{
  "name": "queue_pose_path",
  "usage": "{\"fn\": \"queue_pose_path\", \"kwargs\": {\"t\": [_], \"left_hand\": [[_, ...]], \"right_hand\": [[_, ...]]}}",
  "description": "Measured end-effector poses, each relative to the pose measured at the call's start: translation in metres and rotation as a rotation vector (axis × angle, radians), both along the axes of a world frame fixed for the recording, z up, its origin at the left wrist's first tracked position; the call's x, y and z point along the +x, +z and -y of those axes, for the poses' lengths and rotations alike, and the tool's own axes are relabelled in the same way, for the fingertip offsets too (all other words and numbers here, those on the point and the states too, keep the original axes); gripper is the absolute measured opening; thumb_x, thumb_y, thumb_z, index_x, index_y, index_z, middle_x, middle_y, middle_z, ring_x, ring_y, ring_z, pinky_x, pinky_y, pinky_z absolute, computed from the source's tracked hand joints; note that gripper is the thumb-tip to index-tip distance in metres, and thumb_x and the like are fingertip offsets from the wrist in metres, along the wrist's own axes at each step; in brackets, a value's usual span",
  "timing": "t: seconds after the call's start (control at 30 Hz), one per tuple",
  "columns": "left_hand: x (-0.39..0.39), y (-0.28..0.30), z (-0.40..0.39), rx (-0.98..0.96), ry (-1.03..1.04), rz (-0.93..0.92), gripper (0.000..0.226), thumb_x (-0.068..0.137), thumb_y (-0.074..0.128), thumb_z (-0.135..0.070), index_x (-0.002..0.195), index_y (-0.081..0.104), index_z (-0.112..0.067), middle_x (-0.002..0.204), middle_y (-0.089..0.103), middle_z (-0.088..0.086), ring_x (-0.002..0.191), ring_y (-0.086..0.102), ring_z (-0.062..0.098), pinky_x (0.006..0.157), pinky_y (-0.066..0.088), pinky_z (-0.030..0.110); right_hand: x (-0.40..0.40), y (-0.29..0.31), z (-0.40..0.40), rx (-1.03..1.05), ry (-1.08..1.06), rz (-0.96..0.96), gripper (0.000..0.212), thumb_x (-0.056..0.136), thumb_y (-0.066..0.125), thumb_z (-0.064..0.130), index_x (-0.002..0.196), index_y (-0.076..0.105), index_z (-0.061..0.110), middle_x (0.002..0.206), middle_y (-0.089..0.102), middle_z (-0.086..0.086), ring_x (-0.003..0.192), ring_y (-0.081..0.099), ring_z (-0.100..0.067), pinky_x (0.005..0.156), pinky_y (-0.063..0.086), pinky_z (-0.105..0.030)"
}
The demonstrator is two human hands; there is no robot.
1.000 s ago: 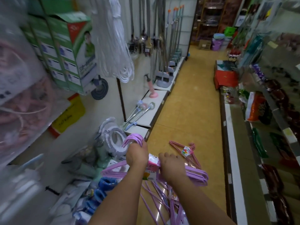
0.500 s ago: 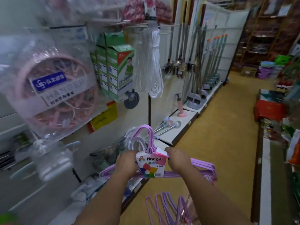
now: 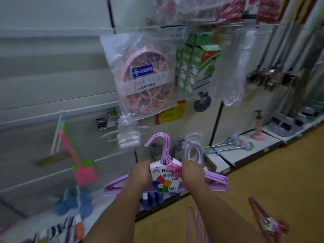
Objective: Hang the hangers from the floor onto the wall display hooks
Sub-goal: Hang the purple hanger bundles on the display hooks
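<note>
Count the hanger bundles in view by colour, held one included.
Purple: 2, one held up toward the wall by the left hand and right hand, the held purple bundle; one floor purple bundle.
Pink: 1, the floor pink bundle at lower right.
Total: 3 bundles. Hangers per bundle cannot be counted.

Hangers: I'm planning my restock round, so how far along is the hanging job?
Done: nothing visibly hung yet. In hand: left hand and right hand hold a purple hanger bundle up toward the wall. Left: more hangers lie on the floor.
</note>
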State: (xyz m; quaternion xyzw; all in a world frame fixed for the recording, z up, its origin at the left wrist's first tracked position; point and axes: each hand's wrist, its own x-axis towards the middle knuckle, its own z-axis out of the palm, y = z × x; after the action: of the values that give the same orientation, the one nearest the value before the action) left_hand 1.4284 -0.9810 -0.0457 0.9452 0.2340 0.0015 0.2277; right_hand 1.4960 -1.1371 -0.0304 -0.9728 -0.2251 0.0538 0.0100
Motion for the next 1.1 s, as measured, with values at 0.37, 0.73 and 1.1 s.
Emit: {"fn": "queue_pose_path", "kwargs": {"t": [0.37, 0.73, 1.1], "left_hand": [[-0.174, -0.002, -0.114, 0.009, 0.347, -0.004, 0.024, 0.093, 0.042, -0.003, 0.109, 0.054, -0.016, 0.107, 0.063, 0.009, 0.098, 0.059, 0.025, 0.082, 0.049, 0.036], [-0.354, 0.002, -0.196, 0.017, 0.606, 0.027, 0.030, 0.090, 0.046, -0.019, 0.115, 0.058, -0.032, 0.101, 0.069, 0.000, 0.091, 0.063, 0.022, 0.080, 0.053, 0.037], [-0.500, -0.012, -0.254, 0.006, 0.788, -0.035, 0.036, 0.086, 0.051, -0.009, 0.116, 0.058, -0.027, 0.107, 0.068, 0.002, 0.096, 0.063, 0.023, 0.078, 0.052, 0.034]], "right_hand": [[-0.119, 0.005, -0.151, -0.036, 0.368, -0.135, 0.024, 0.096, 0.045, 0.011, 0.118, 0.054, 0.011, 0.120, 0.062, -0.009, 0.111, 0.059, -0.026, 0.092, 0.045, -0.035], [-0.277, 0.017, -0.264, -0.068, 0.558, -0.033, 0.024, 0.099, 0.040, 0.012, 0.119, 0.054, 0.014, 0.113, 0.063, -0.004, 0.103, 0.062, -0.021, 0.074, 0.044, -0.030], [-0.407, 0.002, -0.350, -0.139, 0.824, 0.008, 0.034, 0.098, 0.038, 0.007, 0.130, 0.047, 0.009, 0.124, 0.061, -0.009, 0.111, 0.061, -0.026, 0.087, 0.049, -0.036]]}}
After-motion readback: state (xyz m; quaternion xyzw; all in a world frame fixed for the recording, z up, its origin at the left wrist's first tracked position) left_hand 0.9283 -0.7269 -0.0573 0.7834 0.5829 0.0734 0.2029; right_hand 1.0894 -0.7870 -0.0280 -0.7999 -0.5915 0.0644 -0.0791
